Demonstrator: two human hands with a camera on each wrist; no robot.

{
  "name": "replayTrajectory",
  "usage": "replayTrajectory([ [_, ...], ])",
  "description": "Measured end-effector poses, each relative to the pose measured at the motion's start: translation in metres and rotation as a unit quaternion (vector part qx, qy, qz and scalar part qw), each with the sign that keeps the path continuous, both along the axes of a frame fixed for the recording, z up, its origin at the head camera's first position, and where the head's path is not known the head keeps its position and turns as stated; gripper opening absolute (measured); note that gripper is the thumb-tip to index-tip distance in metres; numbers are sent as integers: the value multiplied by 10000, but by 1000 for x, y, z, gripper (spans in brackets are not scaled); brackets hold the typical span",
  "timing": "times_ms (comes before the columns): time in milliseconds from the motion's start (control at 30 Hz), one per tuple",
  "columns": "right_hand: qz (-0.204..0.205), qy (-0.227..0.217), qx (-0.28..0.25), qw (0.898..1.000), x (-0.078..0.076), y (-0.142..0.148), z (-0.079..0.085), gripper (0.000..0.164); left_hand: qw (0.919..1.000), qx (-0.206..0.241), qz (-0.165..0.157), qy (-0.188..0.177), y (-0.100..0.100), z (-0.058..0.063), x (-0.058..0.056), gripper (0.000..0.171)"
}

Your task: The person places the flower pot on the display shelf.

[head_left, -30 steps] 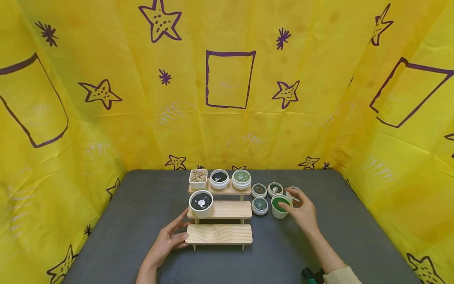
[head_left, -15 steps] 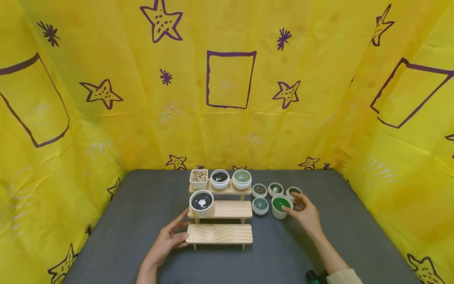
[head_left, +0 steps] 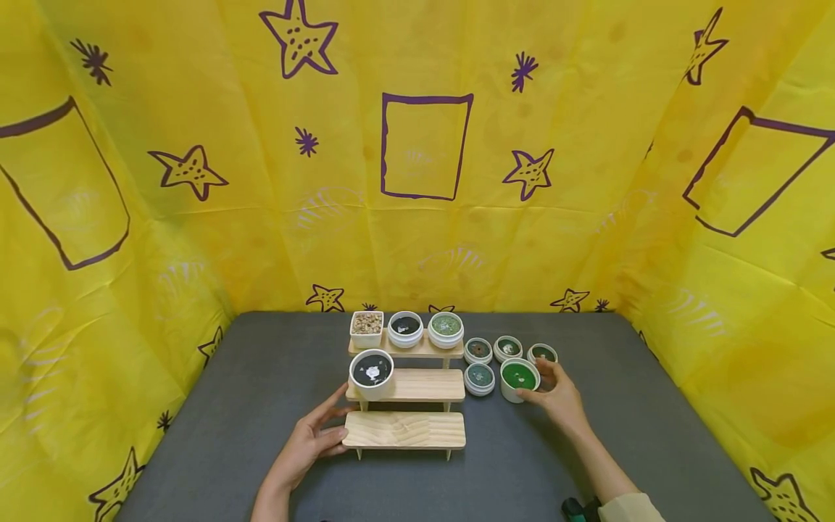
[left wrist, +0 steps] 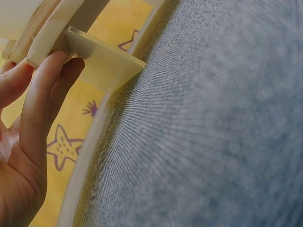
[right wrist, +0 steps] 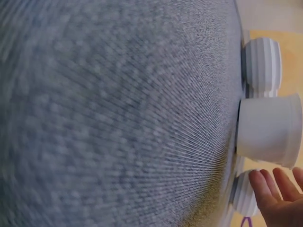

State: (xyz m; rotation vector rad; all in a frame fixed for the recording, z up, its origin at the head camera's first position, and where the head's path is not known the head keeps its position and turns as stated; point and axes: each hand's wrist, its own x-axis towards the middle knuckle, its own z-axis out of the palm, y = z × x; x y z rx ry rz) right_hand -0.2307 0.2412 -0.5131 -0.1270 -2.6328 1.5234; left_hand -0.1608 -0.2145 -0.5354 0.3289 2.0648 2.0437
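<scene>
In the head view, my left hand (head_left: 306,441) grips the left end of the lowest step of a three-step wooden stand (head_left: 404,431); the left wrist view shows thumb and fingers at the board's edge (left wrist: 49,35). My right hand (head_left: 559,401) is at the right side of a white pot (head_left: 512,392) filled with bright green. Its thumb lies near the pot's front and its fingers near the right rim. In the right wrist view a narrow gap separates the fingertips (right wrist: 258,182) from the pot wall. The pot stands upright on the table.
Several small round white pots, such as the teal-filled one (head_left: 479,375), stand around the green one. The stand carries a square pot (head_left: 366,338), two round pots and a larger dark-filled pot (head_left: 371,390). A dark object (head_left: 574,510) lies by the right sleeve. Yellow cloth surrounds the grey table.
My right hand has drawn back from over the green pot and come down to its right side, uncovering the small pot behind. My left hand stays on the stand.
</scene>
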Motion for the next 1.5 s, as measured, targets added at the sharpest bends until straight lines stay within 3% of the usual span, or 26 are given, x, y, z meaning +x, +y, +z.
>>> replayTrajectory([
  [167, -43, -87, 238, 9997, 0, -2, -3, 85, 9999, -71, 75, -47, 1, 1, 1, 75],
  [1033, -144, 51, 304, 9994, 0, 0, -7, 79, 10000, -11, 44, -11, 0, 0, 0, 75],
  [1500, -290, 264, 349, 9986, 6, 5, 9, 74, 9999, -22, 86, -141, 1, -1, 0, 76],
])
